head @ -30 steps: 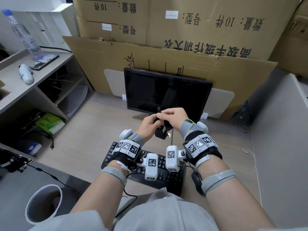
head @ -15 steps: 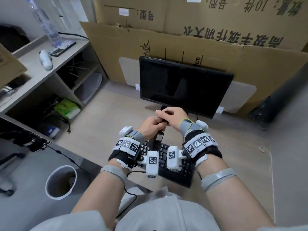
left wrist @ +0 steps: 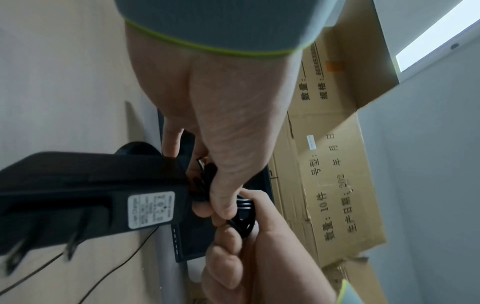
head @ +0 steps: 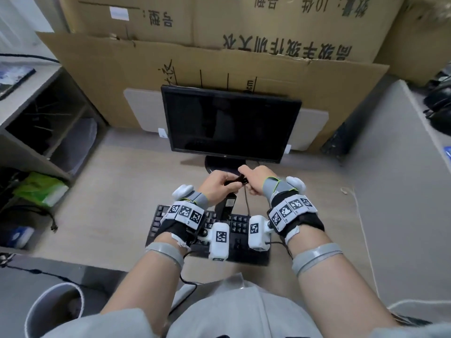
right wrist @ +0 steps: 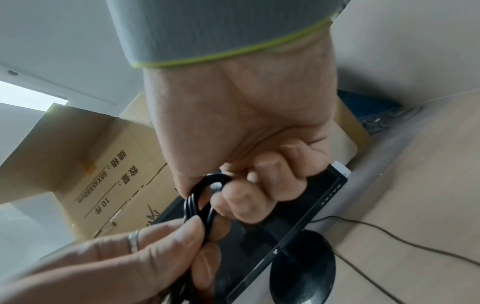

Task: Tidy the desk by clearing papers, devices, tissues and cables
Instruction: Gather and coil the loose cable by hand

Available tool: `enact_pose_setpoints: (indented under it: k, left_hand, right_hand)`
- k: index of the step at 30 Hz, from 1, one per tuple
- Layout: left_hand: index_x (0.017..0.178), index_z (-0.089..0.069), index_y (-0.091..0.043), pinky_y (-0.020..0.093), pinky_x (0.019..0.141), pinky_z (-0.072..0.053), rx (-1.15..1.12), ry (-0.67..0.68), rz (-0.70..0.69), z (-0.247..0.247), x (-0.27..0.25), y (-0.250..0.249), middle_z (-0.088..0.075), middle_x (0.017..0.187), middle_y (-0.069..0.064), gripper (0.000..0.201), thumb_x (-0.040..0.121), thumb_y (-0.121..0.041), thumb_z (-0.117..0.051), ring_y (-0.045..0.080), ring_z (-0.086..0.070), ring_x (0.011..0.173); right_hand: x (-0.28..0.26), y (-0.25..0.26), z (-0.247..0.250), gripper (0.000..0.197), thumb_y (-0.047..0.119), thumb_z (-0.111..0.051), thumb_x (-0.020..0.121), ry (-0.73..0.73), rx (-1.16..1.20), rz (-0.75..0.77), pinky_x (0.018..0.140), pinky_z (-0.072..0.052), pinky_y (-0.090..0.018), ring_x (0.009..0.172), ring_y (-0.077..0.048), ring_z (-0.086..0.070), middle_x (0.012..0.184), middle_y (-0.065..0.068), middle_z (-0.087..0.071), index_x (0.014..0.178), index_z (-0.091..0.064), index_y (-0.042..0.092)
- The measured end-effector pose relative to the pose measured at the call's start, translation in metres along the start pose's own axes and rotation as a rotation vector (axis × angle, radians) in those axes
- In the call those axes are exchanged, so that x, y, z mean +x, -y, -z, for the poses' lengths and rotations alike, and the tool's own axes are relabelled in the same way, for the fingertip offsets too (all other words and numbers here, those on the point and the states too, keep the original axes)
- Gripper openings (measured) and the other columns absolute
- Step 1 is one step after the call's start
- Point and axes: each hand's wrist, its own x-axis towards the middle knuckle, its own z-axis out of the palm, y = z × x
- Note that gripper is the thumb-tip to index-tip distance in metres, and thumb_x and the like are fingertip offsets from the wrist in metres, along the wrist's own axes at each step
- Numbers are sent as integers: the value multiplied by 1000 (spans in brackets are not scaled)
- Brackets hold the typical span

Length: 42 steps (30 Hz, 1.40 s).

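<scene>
Both hands meet over the desk (head: 117, 191), just in front of the monitor stand. My left hand (head: 218, 182) pinches a coiled black cable (head: 235, 179), and my right hand (head: 252, 178) grips the coil's other end. A black power adapter (head: 228, 203) with a white label hangs from the cable below my left hand, above the keyboard. The left wrist view shows the adapter (left wrist: 91, 195) close up with its plug prongs, beside the coil (left wrist: 242, 216). In the right wrist view the cable loops (right wrist: 200, 201) run between my right fingers (right wrist: 259, 185) and the left thumb.
A black monitor (head: 229, 123) stands behind the hands and a black keyboard (head: 240, 229) lies under the wrists. Cardboard boxes (head: 280, 45) fill the back. A green tissue pack (head: 39, 189) sits in the left shelf. A white bin (head: 53, 311) stands lower left. A grey partition (head: 395, 191) borders the right.
Both hands have stayed together on the cable and sunk slightly toward the keyboard. The coil now lies sideways between them. The head view swung left and back.
</scene>
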Motion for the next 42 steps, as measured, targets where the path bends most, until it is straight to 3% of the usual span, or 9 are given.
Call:
enact_pose_setpoints:
  k: [8,11,15,21,24,28,33,37,42]
  left_hand:
    - [92,-74,-26,35,82,-55,106,130,-74,-8,40,2,-74,79,-6,19,87,-37,-59,15,-70,80]
    - [84,-71,-17,32,75,-49,51,216,-78,-16,51,-9,-70,76,0,21,94,-31,-58,15,-62,70]
    - [79,-63,-21,26,58,-36,-17,233,-43,-37,72,-24,-49,67,-6,25,100,-26,-50,9,-41,58]
    - [70,-57,-27,22,51,-30,-275,175,-37,-84,124,-51,-40,65,-6,30,100,-26,-50,9,-35,57]
    - [65,-58,-30,23,55,-32,-276,83,21,-119,151,-59,-45,65,-8,32,97,-28,-53,9,-39,59]
    - [71,-62,-24,25,58,-33,-352,4,140,-173,185,-57,-47,68,-3,25,91,-35,-52,10,-40,62]
    - [75,-64,-20,27,55,-32,-380,-28,308,-224,221,-44,-46,65,-3,23,89,-36,-53,13,-39,60]
    - [82,-61,-16,17,44,-30,-374,-8,376,-248,244,-35,-41,66,-1,24,102,-20,-48,10,-35,54]
    - [82,-63,-15,22,51,-35,-423,11,457,-271,265,-14,-46,69,4,26,103,-18,-47,13,-40,55]
  right_hand:
    - [12,-17,9,31,36,-46,72,-162,264,-106,59,-38,-34,50,-27,-47,41,1,-53,52,-51,13]
    - [16,-28,16,25,33,-45,66,-188,345,-151,58,-35,-35,52,-27,-45,42,-1,-50,50,-48,14]
    - [26,-43,36,24,21,-46,86,-175,447,-212,59,-38,-32,56,-26,-46,54,-1,-48,65,-50,12]
    - [58,-88,98,78,81,-31,74,-254,527,-174,60,-42,-31,55,-22,-55,58,0,-70,51,-65,14]
    - [83,-139,130,72,71,-29,84,-245,505,-216,76,-48,-33,78,-21,-63,84,3,-76,70,-76,19]
    - [123,-213,150,44,44,-50,91,-238,286,-370,86,-44,-34,97,-34,-60,110,-19,-68,98,-71,6]
    - [162,-290,154,49,40,-44,89,-110,68,-490,100,-43,-37,116,-35,-57,127,-18,-62,116,-68,7]
    - [182,-324,153,47,38,-50,90,-114,20,-551,114,-28,-37,141,-30,-30,155,-4,-31,127,-61,12]
    - [211,-340,165,48,40,-49,81,-168,-128,-488,115,-26,-37,139,-23,-33,143,0,-39,123,-60,20]
